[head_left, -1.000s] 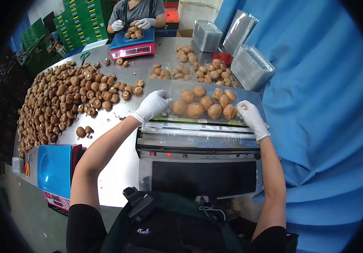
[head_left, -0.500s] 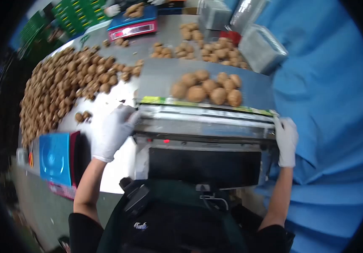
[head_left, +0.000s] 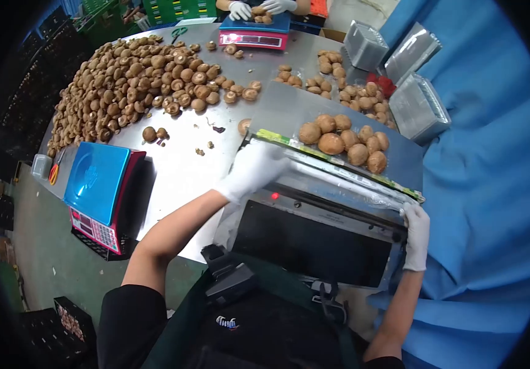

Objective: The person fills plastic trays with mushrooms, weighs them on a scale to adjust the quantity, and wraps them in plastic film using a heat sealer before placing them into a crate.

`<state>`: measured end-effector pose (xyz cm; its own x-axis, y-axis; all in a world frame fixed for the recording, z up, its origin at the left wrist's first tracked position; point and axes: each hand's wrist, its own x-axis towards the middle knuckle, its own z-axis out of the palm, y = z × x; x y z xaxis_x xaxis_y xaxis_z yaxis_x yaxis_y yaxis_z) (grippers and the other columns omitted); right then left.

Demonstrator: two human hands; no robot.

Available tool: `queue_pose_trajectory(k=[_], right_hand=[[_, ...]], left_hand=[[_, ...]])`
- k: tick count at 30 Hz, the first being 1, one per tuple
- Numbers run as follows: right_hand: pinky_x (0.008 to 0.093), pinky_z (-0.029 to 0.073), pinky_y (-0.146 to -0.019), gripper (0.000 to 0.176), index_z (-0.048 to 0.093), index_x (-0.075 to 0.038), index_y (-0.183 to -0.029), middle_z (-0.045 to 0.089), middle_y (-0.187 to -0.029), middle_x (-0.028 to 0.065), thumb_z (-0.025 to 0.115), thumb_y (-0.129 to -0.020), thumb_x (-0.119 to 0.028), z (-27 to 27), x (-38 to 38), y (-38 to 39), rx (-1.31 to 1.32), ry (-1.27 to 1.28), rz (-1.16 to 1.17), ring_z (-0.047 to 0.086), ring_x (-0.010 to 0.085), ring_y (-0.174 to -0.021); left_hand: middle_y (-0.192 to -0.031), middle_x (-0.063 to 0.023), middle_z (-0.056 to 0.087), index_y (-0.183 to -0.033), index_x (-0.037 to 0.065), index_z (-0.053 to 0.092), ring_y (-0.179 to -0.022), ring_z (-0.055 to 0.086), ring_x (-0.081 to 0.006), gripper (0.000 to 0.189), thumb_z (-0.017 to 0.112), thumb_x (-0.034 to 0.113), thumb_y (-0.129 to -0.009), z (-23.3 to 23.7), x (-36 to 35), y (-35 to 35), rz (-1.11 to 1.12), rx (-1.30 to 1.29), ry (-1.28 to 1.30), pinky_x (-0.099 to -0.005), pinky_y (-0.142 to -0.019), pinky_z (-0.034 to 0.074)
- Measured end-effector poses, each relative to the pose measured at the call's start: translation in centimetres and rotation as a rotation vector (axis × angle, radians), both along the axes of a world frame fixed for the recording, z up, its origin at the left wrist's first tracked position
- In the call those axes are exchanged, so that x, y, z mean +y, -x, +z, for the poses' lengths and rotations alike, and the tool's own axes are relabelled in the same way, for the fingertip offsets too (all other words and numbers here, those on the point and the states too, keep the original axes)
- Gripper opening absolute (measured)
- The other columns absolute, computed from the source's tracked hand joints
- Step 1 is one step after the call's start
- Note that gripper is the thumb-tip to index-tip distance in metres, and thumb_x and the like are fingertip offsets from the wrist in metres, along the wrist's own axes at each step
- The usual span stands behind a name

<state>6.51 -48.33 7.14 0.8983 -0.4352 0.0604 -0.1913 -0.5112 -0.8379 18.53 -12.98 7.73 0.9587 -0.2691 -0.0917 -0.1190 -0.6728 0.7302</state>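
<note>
A wrapping machine point(head_left: 314, 246) with a dark flat plate stands before me, a roll of clear plastic film point(head_left: 333, 177) lying across it. My left hand point(head_left: 256, 169), white-gloved and smeared by motion, is over the roll's left end; its fingers are blurred. At the right end, my right hand point(head_left: 416, 237), also gloved, has its fingers closed at the film's edge. Beyond the roll, a green-yellow printed strip point(head_left: 333, 161) borders a metal shelf point(head_left: 280, 107), where large brown shiitake mushrooms point(head_left: 331, 143) sit in two close groups.
A big heap of shiitake mushrooms point(head_left: 117, 86) covers the table's left. Blue-topped scales stand near left point(head_left: 96, 181) and at the back point(head_left: 256, 31), where another person's gloved hands point(head_left: 259, 9) handle mushrooms. Stacked clear trays point(head_left: 419, 107) and a blue sheet point(head_left: 480, 184) are at right.
My view has turned, so the table and machine appear slanted. My left hand has moved from beside the roll's left end to over it; my right hand stays at the right end.
</note>
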Motion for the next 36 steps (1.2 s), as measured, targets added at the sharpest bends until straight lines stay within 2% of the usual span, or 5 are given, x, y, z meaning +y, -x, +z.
queue_pose_trajectory(k=[10, 12, 14, 25, 36], right_hand=[[0.0243, 0.020, -0.040, 0.038, 0.034, -0.010, -0.050, 0.033, -0.050, 0.0035, 0.050, -0.084, -0.017, 5.1, -0.3, 4.8, -0.006, -0.887, 0.355, 0.029, 0.0117, -0.044], [0.0265, 0.026, -0.045, 0.038, 0.033, -0.012, -0.056, 0.031, -0.056, 0.0028, 0.041, -0.091, -0.024, 9.4, -0.5, 1.3, -0.274, -0.711, 0.469, 0.030, 0.0137, -0.051], [0.0266, 0.036, -0.055, 0.037, 0.045, -0.011, -0.061, 0.044, -0.062, 0.0026, 0.037, -0.095, -0.020, 12.0, -1.3, -4.7, -0.557, -0.945, 0.623, 0.042, 0.0125, -0.057], [0.0278, 0.044, -0.082, 0.026, 0.062, 0.000, -0.100, 0.063, -0.095, 0.0087, 0.045, -0.094, -0.018, -1.6, -3.0, -18.5, -0.232, 0.242, 0.616, 0.058, 0.0173, -0.091], [0.0264, 0.044, -0.077, 0.046, 0.055, -0.001, -0.113, 0.060, -0.101, 0.0051, 0.047, -0.091, -0.042, 1.9, -3.6, -16.8, 0.437, -0.709, 0.458, 0.054, 0.0116, -0.095]], left_hand=[[-0.057, 0.0042, 0.036, -0.059, 0.014, 0.040, -0.050, 0.035, -0.0059, 0.025, 0.047, 0.014, -0.083, -1.6, 4.8, 1.4, -0.586, 1.312, 1.455, -0.0212, -0.046, 0.032], [-0.060, 0.0046, 0.034, -0.063, 0.014, 0.038, -0.052, 0.033, -0.0040, 0.026, 0.046, 0.018, -0.087, 7.6, 1.6, 0.3, 0.466, 0.807, 1.243, -0.0206, -0.046, 0.030], [-0.071, 0.0009, 0.050, -0.077, 0.008, 0.055, -0.062, 0.049, -0.0107, 0.022, 0.041, 0.020, -0.090, 7.6, 1.9, -6.5, -0.595, 0.546, 1.742, -0.0246, -0.064, 0.045], [-0.095, -0.0088, 0.062, -0.103, 0.001, 0.059, -0.093, 0.058, -0.0151, 0.035, 0.040, 0.030, -0.096, -1.9, -5.2, -16.5, -0.457, -0.026, 0.257, -0.0305, -0.089, 0.044], [-0.099, -0.0037, 0.061, -0.111, 0.005, 0.058, -0.092, 0.057, -0.0112, 0.038, 0.056, 0.035, -0.088, 0.3, -3.6, -14.3, -0.201, 0.544, 0.537, -0.0250, -0.080, 0.047]])
